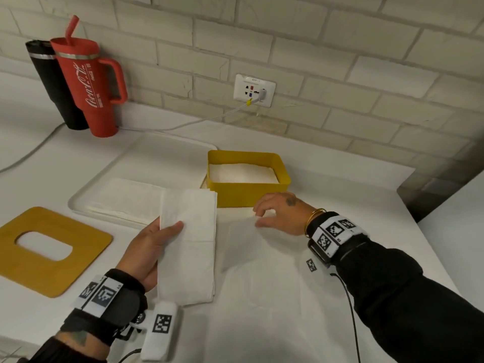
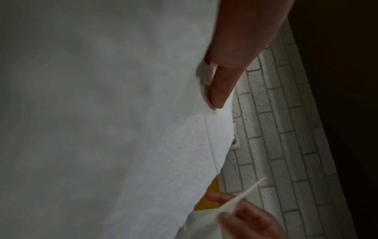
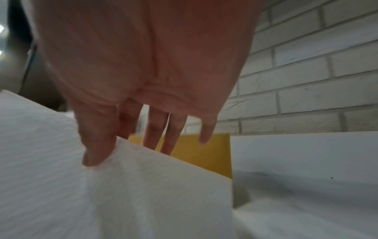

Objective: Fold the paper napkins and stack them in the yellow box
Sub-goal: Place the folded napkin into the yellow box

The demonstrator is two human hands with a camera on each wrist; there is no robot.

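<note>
Left hand [image 1: 146, 254]: thumb pinches one folded napkin [image 1: 188, 247], long axis running away from the viewer. Right hand [image 1: 279, 214]: thumb and forefinger pinch one flat napkin [image 1: 251, 247] at its far edge. One yellow box [image 1: 251, 195], white napkins inside, just beyond.

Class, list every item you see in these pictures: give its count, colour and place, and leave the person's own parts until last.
Yellow box: one, yellow, centre of table, white napkins stacked inside.
Folded napkin: one, white, held up left of the box.
Flat napkin: one, white, on the table before the box.
Tray: one, white, left of the box, napkins on it.
Lid: one, yellow with a cut-out, far left.
Red tumbler: one, by the wall.
Black tumbler: one, behind the red one.
Socket: one, white, on the brick wall, cable plugged in.
Left hand: grips the folded napkin.
Right hand: pinches the flat napkin's corner.
</note>
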